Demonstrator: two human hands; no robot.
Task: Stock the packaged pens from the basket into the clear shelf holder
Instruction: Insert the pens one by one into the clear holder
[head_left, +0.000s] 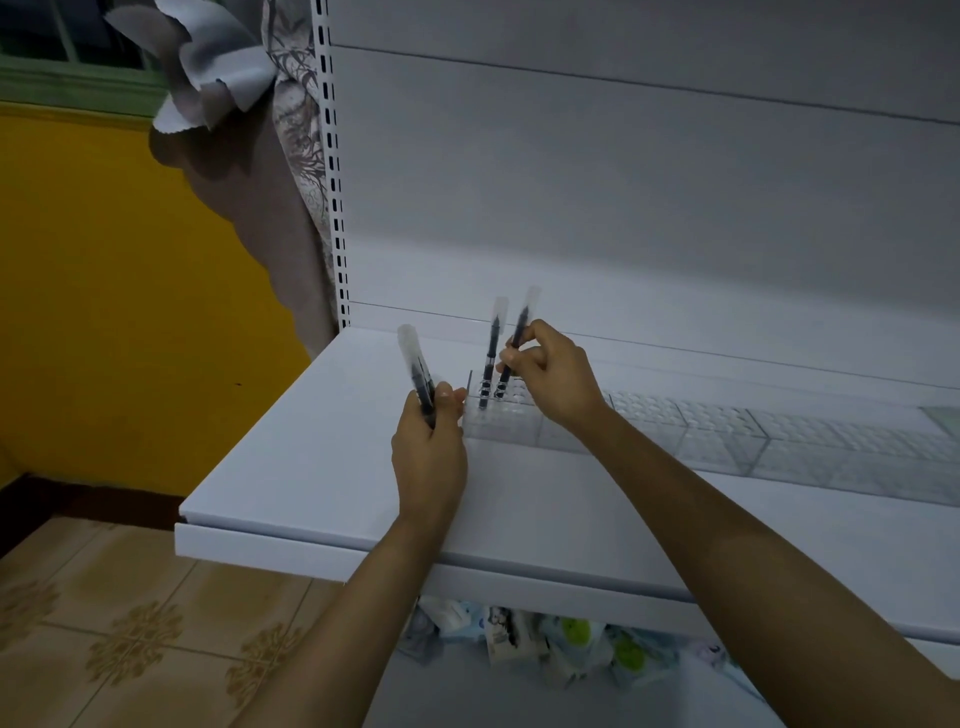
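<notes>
with the right hand (550, 374) pinching the black pen in its clear sleeve (516, 345), steer upright into the clear honeycomb plastic shelf holder (675, 431), beside the standing pen (490, 358); clamp spare sleeved pens (418, 374) in the left hand (428, 441).

A white metal shelf unit fills the right side. It has a plain back panel (623, 182) of wide boards with thin seams, a slotted upright (332, 182) at its left edge, and a flat white shelf (322, 467) jutting forward. Under the shelf's front lip, a lower level holds a jumble of small colourful packets (545, 644) (too blurred to read). To the left stands a yellow wall (104, 312) with a dark skirting (78, 501) at its foot. In the top corner is a window (72, 78) with a green frame. A brownish patterned curtain (270, 208) hangs beside the upright, with a bunch of white cloth (208, 67) near its top. The floor (104, 649) is beige tile with brown ornaments at the tile corners. The light is dim and cool.
</notes>
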